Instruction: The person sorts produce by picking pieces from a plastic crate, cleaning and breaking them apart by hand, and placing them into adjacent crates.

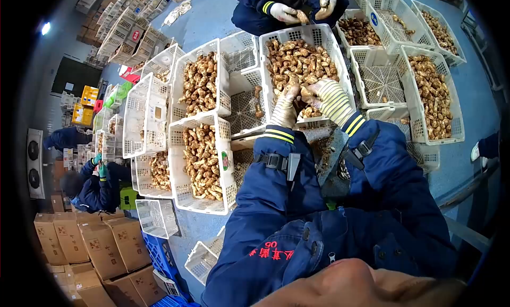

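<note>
Both my hands wear white gloves with yellow stripes and are over the near end of a white plastic crate (342,68) heaped with brown-and-cream mushrooms (303,57). My left hand (285,107) is closed, its fingers wrapped round a mushroom (291,87). Close beside it, my right hand (330,98) has its fingers curled round another mushroom (306,92). The two hands nearly touch, and my fingers hide part of both pieces.
Opposite me, a co-worker's gloved hands (285,13) hold a mushroom over the crate's far end. More mushroom crates stand left (203,161) and right (433,97). A crate with few mushrooms (247,107) adjoins mine. Cardboard boxes (101,246) are stacked lower left; another worker (95,184) sits beyond.
</note>
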The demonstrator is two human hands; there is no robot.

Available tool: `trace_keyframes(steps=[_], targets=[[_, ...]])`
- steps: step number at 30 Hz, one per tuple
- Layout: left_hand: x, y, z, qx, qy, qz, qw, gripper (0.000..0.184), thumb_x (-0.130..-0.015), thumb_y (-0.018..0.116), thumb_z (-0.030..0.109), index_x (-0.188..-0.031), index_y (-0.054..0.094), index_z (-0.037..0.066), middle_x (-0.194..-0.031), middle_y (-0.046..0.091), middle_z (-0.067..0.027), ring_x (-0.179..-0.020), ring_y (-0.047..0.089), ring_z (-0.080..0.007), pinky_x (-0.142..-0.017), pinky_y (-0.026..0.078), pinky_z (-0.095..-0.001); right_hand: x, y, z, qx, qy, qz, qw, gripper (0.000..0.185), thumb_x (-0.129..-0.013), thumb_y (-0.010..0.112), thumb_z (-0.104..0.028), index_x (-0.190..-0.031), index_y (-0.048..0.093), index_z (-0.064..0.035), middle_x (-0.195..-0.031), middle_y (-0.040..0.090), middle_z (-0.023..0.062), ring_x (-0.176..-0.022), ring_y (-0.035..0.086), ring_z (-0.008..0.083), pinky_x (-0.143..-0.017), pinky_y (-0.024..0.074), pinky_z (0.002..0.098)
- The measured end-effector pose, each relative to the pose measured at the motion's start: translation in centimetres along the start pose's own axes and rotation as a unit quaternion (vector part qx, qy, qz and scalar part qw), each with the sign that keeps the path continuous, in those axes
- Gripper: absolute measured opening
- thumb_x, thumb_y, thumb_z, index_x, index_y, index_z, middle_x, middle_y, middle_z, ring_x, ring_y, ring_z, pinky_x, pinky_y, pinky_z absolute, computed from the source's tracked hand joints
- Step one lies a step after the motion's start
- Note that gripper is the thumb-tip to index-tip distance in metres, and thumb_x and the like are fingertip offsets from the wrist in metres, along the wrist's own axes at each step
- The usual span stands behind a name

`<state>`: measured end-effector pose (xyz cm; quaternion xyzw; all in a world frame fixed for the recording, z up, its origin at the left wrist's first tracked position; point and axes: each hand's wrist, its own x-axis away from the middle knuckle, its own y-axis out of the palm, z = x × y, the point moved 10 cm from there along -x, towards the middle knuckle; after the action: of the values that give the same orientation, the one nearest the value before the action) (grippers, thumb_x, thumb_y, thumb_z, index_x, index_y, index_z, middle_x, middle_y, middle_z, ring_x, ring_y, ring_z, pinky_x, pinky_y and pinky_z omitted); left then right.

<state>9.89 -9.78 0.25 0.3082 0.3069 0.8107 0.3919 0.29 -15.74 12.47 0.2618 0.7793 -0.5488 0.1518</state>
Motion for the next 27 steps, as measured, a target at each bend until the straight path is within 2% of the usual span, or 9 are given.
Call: trace_keyframes(steps=[2,13,17,18,19,21,23,25,27], targets=[[-0.4,-0.7,-0.1,0.015,0.003,-0.009,1.0,0.043,-0.085,0.07,0.018,-0.123,0.052,0.01,-0.087,0.061,-0.0024,-0.07,0.062,-0.0184,-0.074,0.054,-0.0366,-0.2,0.0,-0.2,0.02,-0.002,-0.009,1.0,0.046,-0.082,0.059,-0.047,-0.101,0.065,-0.0055,-0.089,0.062,0.0151,-0.089,0.058,0.0318,-0.078,0.0449,0.043],[0.0,-0.3,0.4,-0.016,0.01,0.025,1.0,0.026,-0.082,0.073,0.014,-0.103,0.059,0.011,-0.084,0.058,0.0009,-0.076,0.059,-0.0155,-0.075,0.053,-0.0343,-0.2,2.2,0.2,0.127,0.011,-0.113,0.985,0.04,-0.08,0.062,-0.041,-0.105,0.064,-0.0096,-0.087,0.064,0.0117,-0.085,0.059,0.0288,-0.076,0.0449,0.0429],[-0.3,-1.0,0.4,0.011,0.018,0.014,1.0,0.04,-0.082,0.072,0.036,-0.109,0.059,0.01,-0.093,0.063,-0.0046,-0.089,0.06,-0.0195,-0.086,0.049,-0.0396,-0.6,0.6,1.4,0.082,0.05,-0.095,0.991,0.037,-0.083,0.06,-0.041,-0.096,0.066,-0.0072,-0.081,0.064,0.015,-0.081,0.06,0.0321,-0.075,0.0462,0.0441],[0.8,0.3,1.4,-0.046,0.028,0.036,0.998,0.052,-0.082,0.068,0.047,-0.115,0.055,0.009,-0.105,0.061,-0.008,-0.102,0.056,-0.0204,-0.092,0.045,-0.0406,-0.1,-1.0,2.7,0.018,0.037,0.033,0.999,0.043,-0.086,0.056,-0.046,-0.093,0.067,-0.0051,-0.079,0.064,0.0172,-0.078,0.059,0.0357,-0.073,0.0475,0.0445],[0.6,-0.7,1.6,-0.056,0.037,0.067,0.996,0.053,-0.085,0.064,0.049,-0.118,0.053,0.009,-0.112,0.059,-0.0088,-0.107,0.052,-0.0209,-0.095,0.042,-0.0394,0.4,-0.8,5.0,-0.03,0.098,0.003,0.995,0.046,-0.086,0.06,-0.043,-0.105,0.066,-0.0022,-0.089,0.068,0.0125,-0.083,0.062,0.0299,-0.077,0.0493,0.0391],[0.0,-4.0,1.6,-0.036,0.042,0.13,0.99,0.048,-0.087,0.063,0.044,-0.118,0.051,0.009,-0.107,0.06,-0.0073,-0.099,0.055,-0.0208,-0.089,0.045,-0.0389,2.6,-2.3,10.6,-0.272,0.269,0.106,0.918,0.063,-0.084,0.053,-0.063,-0.095,0.067,-0.0021,-0.078,0.066,0.0116,-0.079,0.063,0.0263,-0.072,0.049,0.0381],[-0.5,-7.5,1.7,-0.024,0.049,0.156,0.986,0.04,-0.089,0.061,0.037,-0.115,0.048,0.01,-0.1,0.06,-0.0055,-0.088,0.057,-0.0207,-0.08,0.049,-0.0382,4.9,-4.7,15.3,-0.311,0.363,0.142,0.867,0.063,-0.084,0.056,-0.063,-0.099,0.066,-0.0025,-0.084,0.065,0.0091,-0.083,0.062,0.0193,-0.075,0.0496,0.0334],[0.6,-8.3,2.4,-0.003,0.043,0.211,0.976,0.037,-0.089,0.061,0.036,-0.114,0.05,0.01,-0.1,0.06,-0.0054,-0.089,0.057,-0.0207,-0.08,0.049,-0.0384,7.6,-8.3,20.9,-0.368,0.386,0.292,0.794,0.061,-0.085,0.058,-0.058,-0.109,0.061,-0.0021,-0.095,0.064,0.0094,-0.086,0.061,0.0177,-0.077,0.0507,0.0321],[1.3,-8.6,2.8,0.004,0.034,0.225,0.974,0.037,-0.089,0.062,0.036,-0.112,0.051,0.01,-0.099,0.06,-0.0051,-0.089,0.056,-0.02,-0.08,0.049,-0.0381,10.1,-10.4,21.5,-0.506,0.395,0.451,0.62,0.061,-0.084,0.062,-0.051,-0.118,0.054,-0.001,-0.105,0.061,0.0102,-0.089,0.06,0.0186,-0.079,0.0518,0.0324]])
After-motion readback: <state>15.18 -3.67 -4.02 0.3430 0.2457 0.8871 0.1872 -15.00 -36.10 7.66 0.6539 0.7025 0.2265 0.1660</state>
